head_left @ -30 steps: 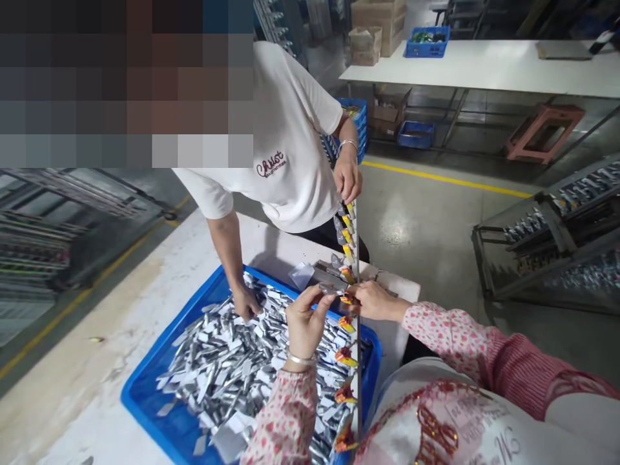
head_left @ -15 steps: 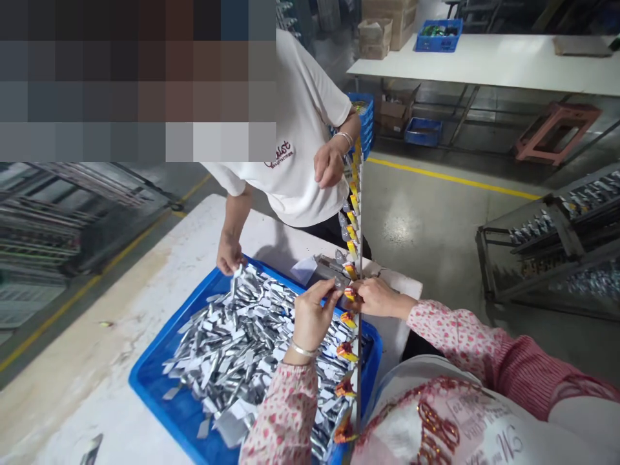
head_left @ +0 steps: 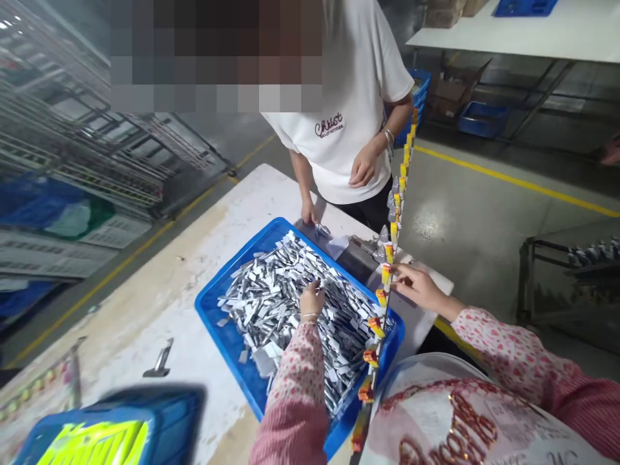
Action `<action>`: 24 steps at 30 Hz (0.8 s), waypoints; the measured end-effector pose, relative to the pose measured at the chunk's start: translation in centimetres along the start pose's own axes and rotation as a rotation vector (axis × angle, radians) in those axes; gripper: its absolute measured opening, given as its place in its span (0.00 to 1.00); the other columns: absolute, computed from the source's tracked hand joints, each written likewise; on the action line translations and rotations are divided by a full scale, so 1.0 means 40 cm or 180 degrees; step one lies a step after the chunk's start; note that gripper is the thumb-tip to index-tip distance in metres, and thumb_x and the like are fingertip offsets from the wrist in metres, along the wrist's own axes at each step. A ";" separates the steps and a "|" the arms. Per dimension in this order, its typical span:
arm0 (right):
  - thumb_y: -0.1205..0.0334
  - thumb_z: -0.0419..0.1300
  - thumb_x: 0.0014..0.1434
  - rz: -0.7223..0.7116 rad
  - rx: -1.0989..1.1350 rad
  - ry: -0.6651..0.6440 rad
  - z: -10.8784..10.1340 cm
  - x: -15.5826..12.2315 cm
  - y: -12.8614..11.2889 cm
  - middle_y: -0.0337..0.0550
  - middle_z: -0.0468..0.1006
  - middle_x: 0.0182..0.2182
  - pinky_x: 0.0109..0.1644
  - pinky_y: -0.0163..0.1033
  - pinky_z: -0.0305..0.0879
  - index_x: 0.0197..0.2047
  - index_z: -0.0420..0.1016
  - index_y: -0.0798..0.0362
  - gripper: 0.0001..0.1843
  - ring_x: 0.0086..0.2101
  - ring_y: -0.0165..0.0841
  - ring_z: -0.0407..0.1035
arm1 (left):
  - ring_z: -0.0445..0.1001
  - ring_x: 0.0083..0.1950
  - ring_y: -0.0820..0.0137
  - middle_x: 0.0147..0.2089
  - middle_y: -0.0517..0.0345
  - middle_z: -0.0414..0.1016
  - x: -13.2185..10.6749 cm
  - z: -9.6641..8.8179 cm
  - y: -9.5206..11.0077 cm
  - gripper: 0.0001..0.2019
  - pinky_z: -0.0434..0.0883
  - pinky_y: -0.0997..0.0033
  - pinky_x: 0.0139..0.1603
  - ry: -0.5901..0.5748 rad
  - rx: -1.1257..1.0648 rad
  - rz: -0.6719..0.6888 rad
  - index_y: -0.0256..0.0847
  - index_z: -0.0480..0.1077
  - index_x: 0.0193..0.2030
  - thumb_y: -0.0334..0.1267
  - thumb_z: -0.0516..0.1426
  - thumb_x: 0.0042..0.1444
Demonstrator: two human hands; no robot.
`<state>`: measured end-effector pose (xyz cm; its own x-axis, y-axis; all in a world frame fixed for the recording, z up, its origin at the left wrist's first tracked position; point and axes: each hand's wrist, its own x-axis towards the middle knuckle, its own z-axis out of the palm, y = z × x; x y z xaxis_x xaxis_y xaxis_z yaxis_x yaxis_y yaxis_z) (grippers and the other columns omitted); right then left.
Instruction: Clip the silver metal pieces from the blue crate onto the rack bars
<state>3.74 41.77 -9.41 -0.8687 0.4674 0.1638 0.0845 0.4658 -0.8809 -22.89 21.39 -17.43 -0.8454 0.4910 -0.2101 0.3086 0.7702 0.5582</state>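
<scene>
Fingers of the left hand (head_left: pixel 311 299) are bent over silvery pieces (head_left: pixel 271 290) in a blue plastic tray (head_left: pixel 219 330); whether they grip one, I cannot tell. The right hand (head_left: pixel 417 286), fingers slightly apart, is beside a yellow-orange clip (head_left: pixel 386 274).

Smooth grey floor (head_left: pixel 469 226) with a soft, pale patch of reflected light (head_left: pixel 429 224), crossed by a straight yellow line (head_left: pixel 513 180). Upper right, a long white-topped table (head_left: pixel 571 35) on metal legs. Left, blurred, tiered grey metal racks (head_left: pixel 111 129); right, a dark metal-framed rack (head_left: pixel 524 278).

Factory wkshp: bulk-parts tub (head_left: pixel 220 339), metal racks (head_left: pixel 97 155), yellow flr line (head_left: pixel 484 170).
</scene>
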 end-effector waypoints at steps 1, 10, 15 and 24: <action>0.56 0.56 0.62 0.0031 0.0010 0.0045 -0.003 -0.003 -0.001 0.46 0.78 0.37 0.31 0.34 0.68 0.53 0.70 0.56 0.19 0.29 0.30 0.73 | 0.77 0.45 0.62 0.44 0.46 0.78 0.006 0.023 -0.008 0.13 0.69 0.59 0.53 0.0018 0.0007 -0.0066 0.35 0.73 0.45 0.28 0.58 0.51; 0.57 0.55 0.63 0.0093 -0.0180 0.0127 -0.019 -0.031 0.018 0.45 0.80 0.37 0.36 0.35 0.70 0.43 0.75 0.54 0.12 0.33 0.32 0.74 | 0.73 0.52 0.63 0.50 0.48 0.74 0.103 0.137 0.016 0.17 0.68 0.53 0.55 0.0168 -0.0323 -0.0605 0.34 0.69 0.50 0.45 0.55 0.60; 0.58 0.55 0.62 0.0170 -0.0119 0.0055 -0.014 -0.037 0.013 0.45 0.80 0.35 0.34 0.34 0.70 0.42 0.76 0.54 0.11 0.31 0.32 0.75 | 0.73 0.48 0.64 0.47 0.51 0.74 0.116 0.110 0.043 0.14 0.70 0.55 0.52 0.0324 -0.0697 -0.0841 0.35 0.70 0.47 0.43 0.56 0.60; 0.62 0.56 0.62 -0.0671 -0.0140 0.0957 -0.066 -0.024 -0.156 0.43 0.78 0.30 0.31 0.35 0.69 0.41 0.74 0.52 0.06 0.26 0.30 0.70 | 0.72 0.30 0.72 0.28 0.59 0.70 -0.034 -0.108 0.196 0.17 0.72 0.71 0.34 0.0303 -0.2247 -0.0005 0.36 0.67 0.34 0.51 0.55 0.53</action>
<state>5.35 40.40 -2.92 -0.6875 0.5548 0.4686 -0.0543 0.6042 -0.7950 -21.20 24.99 -9.32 -0.8900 0.4276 -0.1584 -0.0216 0.3074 0.9513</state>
